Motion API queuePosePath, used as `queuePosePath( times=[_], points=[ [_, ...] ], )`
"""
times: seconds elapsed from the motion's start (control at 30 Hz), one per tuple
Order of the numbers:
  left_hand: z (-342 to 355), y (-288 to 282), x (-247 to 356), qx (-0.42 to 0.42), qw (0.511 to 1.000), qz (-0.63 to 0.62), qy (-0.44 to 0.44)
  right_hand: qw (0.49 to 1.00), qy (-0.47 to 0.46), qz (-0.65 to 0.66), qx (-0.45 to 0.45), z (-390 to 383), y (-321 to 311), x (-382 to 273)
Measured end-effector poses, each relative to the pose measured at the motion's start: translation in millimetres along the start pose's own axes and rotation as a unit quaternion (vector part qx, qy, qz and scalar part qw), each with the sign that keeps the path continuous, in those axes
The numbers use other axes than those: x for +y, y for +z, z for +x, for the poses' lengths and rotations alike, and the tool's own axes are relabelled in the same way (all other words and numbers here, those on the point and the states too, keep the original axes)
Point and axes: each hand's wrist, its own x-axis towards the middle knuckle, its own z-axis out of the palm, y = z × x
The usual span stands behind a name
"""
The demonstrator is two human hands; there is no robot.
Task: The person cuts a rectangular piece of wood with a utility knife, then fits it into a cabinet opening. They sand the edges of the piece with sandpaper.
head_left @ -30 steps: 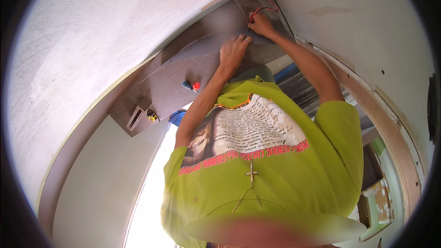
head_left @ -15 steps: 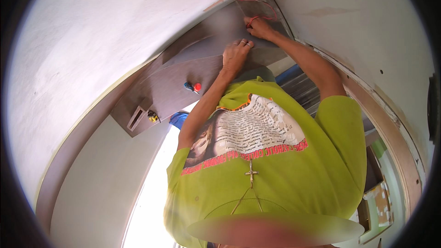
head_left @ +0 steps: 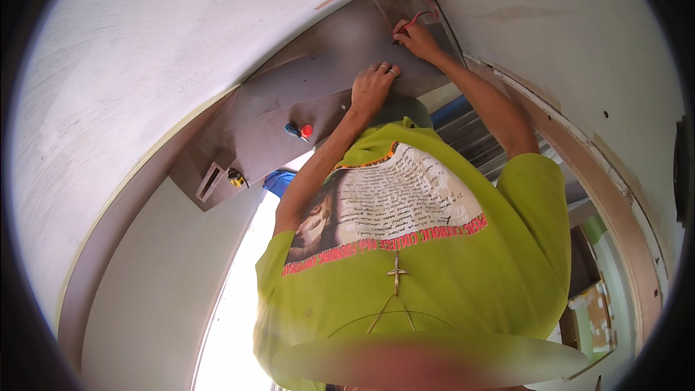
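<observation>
My right hand (head_left: 418,40) is closed in a pinch on a thin red wire (head_left: 421,16); a short dark end shows beneath my fingers. From there the wire loops toward the corner, where it meets the grey-brown board (head_left: 289,90). On that board's surface rests my left hand (head_left: 373,88), fingers stretched forward and lying on it, a ring on one finger. Left of this hand lie a small blue-handled tool (head_left: 292,129) and a round red piece (head_left: 307,130), seemingly a screwdriver's handle. A yellow and black tape measure (head_left: 236,177) sits further left.
A rectangular cut-out (head_left: 211,181) opens near the board's left end. White walls (head_left: 550,36) rise at the right and far left. A blue item (head_left: 279,182) lies below the board, and dark slats (head_left: 478,134) show beneath my right arm.
My right hand has shifted slightly right and turned, with the wire still pinched, and the wire's loop has changed shape. My left hand stays almost in place.
</observation>
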Motion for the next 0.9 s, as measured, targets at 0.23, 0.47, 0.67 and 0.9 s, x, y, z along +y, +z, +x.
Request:
queuePosePath(
  times=[0.23,0.47,0.67,0.9],
  points=[
    [8.0,-7.3,-3.5,-0.002,1.000,-0.015,-0.010,0.988,-0.058,-0.139,-0.043,8.7,-9.2,-9.2],
    [13.8,-10.4,-3.7,-0.006,0.999,-0.024,-0.030,0.982,-0.040,-0.170,-0.070,11.5,-6.5,-7.5],
    [17.2,-3.0,-5.8,0.009,0.999,-0.029,-0.033,0.970,-0.045,-0.220,-0.097,11.5,-5.3,-14.6],
    [20.3,-0.4,-3.7,-0.020,0.998,-0.014,-0.063,0.962,-0.013,-0.224,-0.158,20.5,-10.0,-23.9]
  ],
)
